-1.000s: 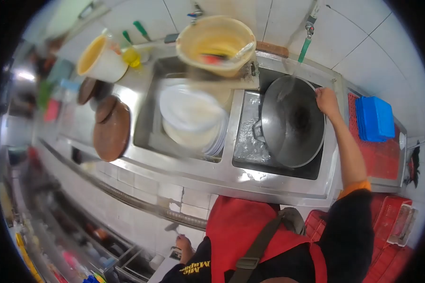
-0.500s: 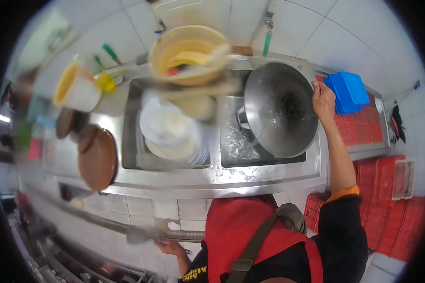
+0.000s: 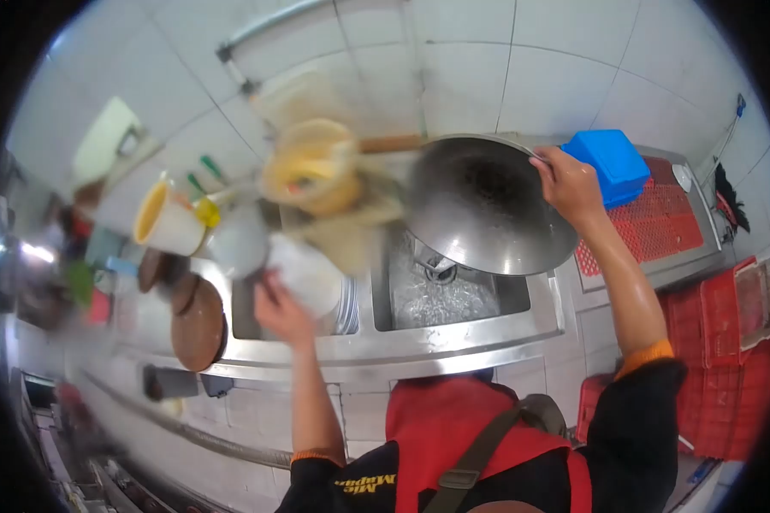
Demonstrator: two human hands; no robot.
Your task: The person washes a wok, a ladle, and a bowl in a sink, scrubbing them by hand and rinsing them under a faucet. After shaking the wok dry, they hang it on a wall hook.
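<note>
My right hand (image 3: 569, 184) grips the rim of a large steel wok (image 3: 479, 205), which is tilted and lifted above the wet right sink basin (image 3: 441, 299). My left hand (image 3: 281, 315) is raised at the front of the left basin, right against a blurred stack of white plates (image 3: 312, 274). Motion blur hides whether its fingers hold a plate. A yellow tub (image 3: 312, 171) with utensils in it sits behind the plates.
A white and yellow bucket (image 3: 167, 222) and brown round lids (image 3: 198, 325) stand on the steel counter to the left. Blue trays (image 3: 612, 162) lie on a red crate (image 3: 659, 222) to the right. More red crates (image 3: 727, 342) are stacked on the floor at right.
The wok has been lifted up out of the right basin and tipped. My left hand has come up from below the counter to the plates. My view has swung upward.
</note>
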